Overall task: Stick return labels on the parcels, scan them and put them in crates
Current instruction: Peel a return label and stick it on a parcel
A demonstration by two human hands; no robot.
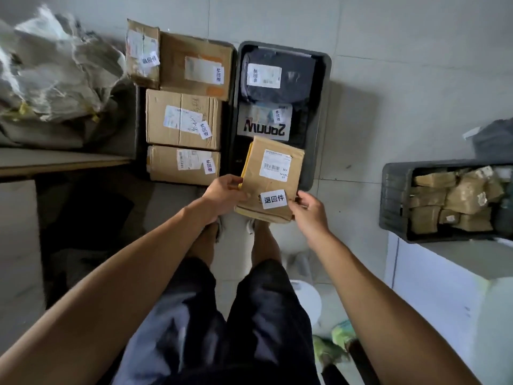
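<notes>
I hold a flat brown cardboard parcel [273,162] over the near end of a dark crate [319,151] on the floor. My left hand [223,194] grips its left edge. My right hand [309,208] pinches its near right corner. The parcel bears a barcode shipping label [275,166] and a white return label [273,199] near my hands. Inside the crate lie a dark bagged parcel [277,75] and a white parcel with black lettering [265,122], both with return labels.
Several labelled cardboard boxes [183,119] fill the space left of the crate. A second dark crate [394,201] of brown parcels stands on a surface at right. Crumpled plastic sacks [52,70] lie far left, a shelf edge [63,163] below them. My legs stand beneath.
</notes>
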